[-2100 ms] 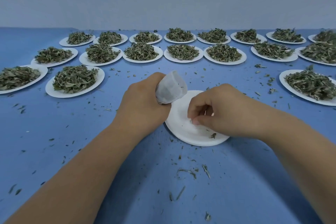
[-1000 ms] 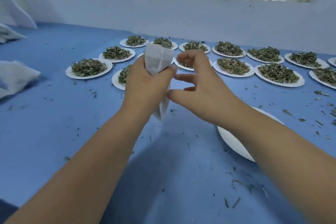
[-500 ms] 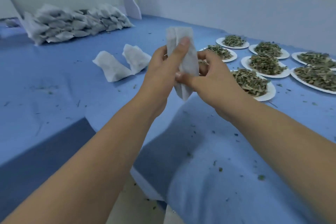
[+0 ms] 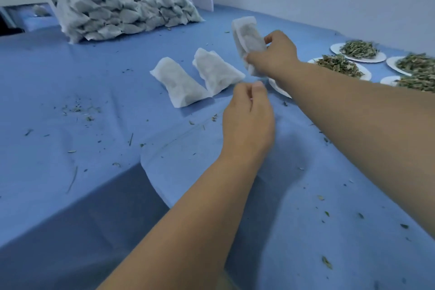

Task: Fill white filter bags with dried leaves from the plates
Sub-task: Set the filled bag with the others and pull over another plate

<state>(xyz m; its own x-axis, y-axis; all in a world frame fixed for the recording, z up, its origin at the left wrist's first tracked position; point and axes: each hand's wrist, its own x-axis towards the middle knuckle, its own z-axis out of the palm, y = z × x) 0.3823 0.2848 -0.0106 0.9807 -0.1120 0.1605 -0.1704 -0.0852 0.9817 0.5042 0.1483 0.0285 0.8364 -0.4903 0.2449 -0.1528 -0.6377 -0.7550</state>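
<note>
- The right hand (image 4: 275,54) grips a filled filter bag (image 4: 247,37), raised just right of the pair of filled bags (image 4: 181,85) on the worktop (image 4: 94,101).
- The left hand (image 4: 249,120), on the near side of the pair, is loosely curled and seemingly empty.
- Behind the pair sits a finished bag pile (image 4: 127,14).
- Right of the pair, heaped plates (image 4: 339,66) await, so much is probably left.

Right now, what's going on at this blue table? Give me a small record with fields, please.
Surface: blue cloth, scattered with leaf crumbs
Right hand: grips a filled filter bag near its lower end
Left hand: loosely curled, nothing visible in it
Lying nearby: two filled bags, side by side on the cloth
Back left: stacked pile of filled bags
Right edge: plates of dried leaves
</note>
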